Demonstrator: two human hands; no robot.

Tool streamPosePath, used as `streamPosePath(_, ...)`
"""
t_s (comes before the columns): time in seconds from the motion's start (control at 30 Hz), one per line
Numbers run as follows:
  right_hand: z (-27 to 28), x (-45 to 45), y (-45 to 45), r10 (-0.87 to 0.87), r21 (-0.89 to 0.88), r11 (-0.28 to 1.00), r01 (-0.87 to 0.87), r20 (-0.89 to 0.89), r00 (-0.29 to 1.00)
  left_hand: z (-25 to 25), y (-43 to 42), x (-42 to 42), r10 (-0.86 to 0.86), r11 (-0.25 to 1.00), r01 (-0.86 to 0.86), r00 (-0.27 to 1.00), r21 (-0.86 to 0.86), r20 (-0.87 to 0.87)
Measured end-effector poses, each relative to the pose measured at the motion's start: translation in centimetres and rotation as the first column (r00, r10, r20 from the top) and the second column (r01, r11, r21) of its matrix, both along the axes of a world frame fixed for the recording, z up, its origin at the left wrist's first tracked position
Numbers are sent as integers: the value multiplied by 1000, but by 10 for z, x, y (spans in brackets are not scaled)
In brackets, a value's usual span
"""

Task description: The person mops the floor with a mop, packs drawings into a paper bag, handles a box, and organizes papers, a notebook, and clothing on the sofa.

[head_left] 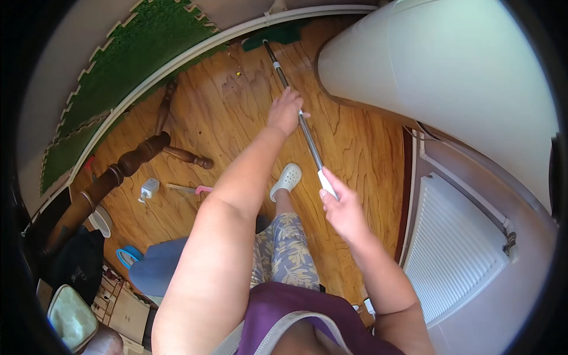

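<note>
A long mop with a metal pole (310,142) reaches across the wooden floor (236,130). Its green head (287,35) lies on the floor against the white rail at the top of the view. My left hand (286,111) is closed around the middle of the pole. Lower down, my right hand (342,204) wraps round the white handle end (326,182). Small yellow and dark bits (238,74) lie on the floor to the left of the pole.
At left stands a turned wooden stand (127,163) with spread legs. Near it lie a white bottle (150,188) and a pink-handled item (203,189). A large white rounded object (438,65) fills the upper right, above a radiator (458,248). Green matting (133,65) lies beyond the rail.
</note>
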State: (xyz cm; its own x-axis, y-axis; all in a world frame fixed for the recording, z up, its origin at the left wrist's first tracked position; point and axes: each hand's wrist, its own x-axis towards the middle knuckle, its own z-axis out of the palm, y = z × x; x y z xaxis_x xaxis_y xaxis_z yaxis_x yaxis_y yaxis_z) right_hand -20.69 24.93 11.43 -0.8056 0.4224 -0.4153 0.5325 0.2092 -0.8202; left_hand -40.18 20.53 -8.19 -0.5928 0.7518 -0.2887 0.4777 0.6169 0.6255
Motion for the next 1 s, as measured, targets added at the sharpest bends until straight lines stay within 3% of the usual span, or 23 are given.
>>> streamPosePath(0.07,5,7,-14,-38,-214,971,106,299,954,-7,-11,17,-21,1000,21,1000,-2,-8)
streamPosePath(0.1,10,18,-20,-35,-218,971,100,282,959,-8,-21,33,-50,999,50,999,-7,5)
streamPosePath(0.23,35,93,-40,77,-273,958,83,528,846,0,-61,111,-223,973,225,974,-54,40)
streamPosePath(0.37,25,123,-59,-14,-237,965,115,389,921,18,-71,117,-291,949,303,949,-93,119)
streamPosePath(0.43,5,103,-58,-78,-236,957,170,355,931,5,-61,83,-376,921,369,926,-128,-35)
streamPosePath(0.53,-23,52,-52,-179,-315,903,292,343,922,-17,-47,24,-309,945,295,947,-140,-89)
streamPosePath(0.6,-13,2,-56,-17,-247,958,144,454,891,-24,-58,4,-258,960,249,965,-131,-57)
streamPosePath(0.67,-31,17,-80,-2,-187,980,64,315,949,-23,-75,-5,-199,980,198,980,-10,-30)
streamPosePath(0.73,-30,27,-91,3,-167,985,39,245,969,-25,-95,12,-179,983,179,984,-38,-13)
streamPosePath(0.8,-5,49,-89,129,-303,953,23,471,873,-19,-120,49,-165,981,171,984,-93,67)
streamPosePath(0.9,7,88,-100,87,-341,938,69,423,902,-2,-146,85,-208,964,218,975,-152,76)
streamPosePath(1.0,-1,87,-107,47,-337,937,90,377,925,15,-146,60,-260,948,270,962,-167,81)
